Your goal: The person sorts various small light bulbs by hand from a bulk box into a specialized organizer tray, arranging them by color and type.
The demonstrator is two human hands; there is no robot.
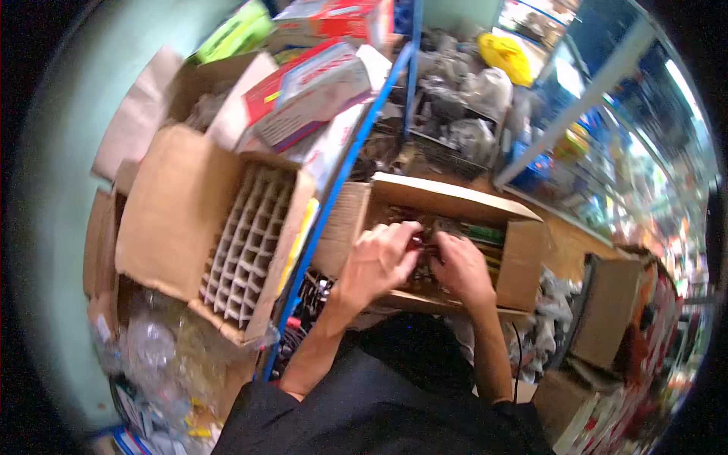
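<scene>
Both hands reach into an open cardboard box (pixel 523 262) in front of me, filled with several small dark items too blurred to name. My left hand (pixel 379 262) curls over the box's near side, and its fingertips pinch a small red item (pixel 413 243). My right hand (pixel 464 267) lies palm down among the contents just to the right, fingers bent; what it holds is hidden. The two hands almost touch at the fingertips.
A tilted cardboard box with a white cell divider (pixel 246 243) sits at left, above clear plastic bags (pixel 159 349). A blue shelf post (pixel 337 189) runs diagonally beside the hands. Red-and-white cartons (pixel 311 87) are stacked above. More cardboard boxes (pixel 607 318) stand at right.
</scene>
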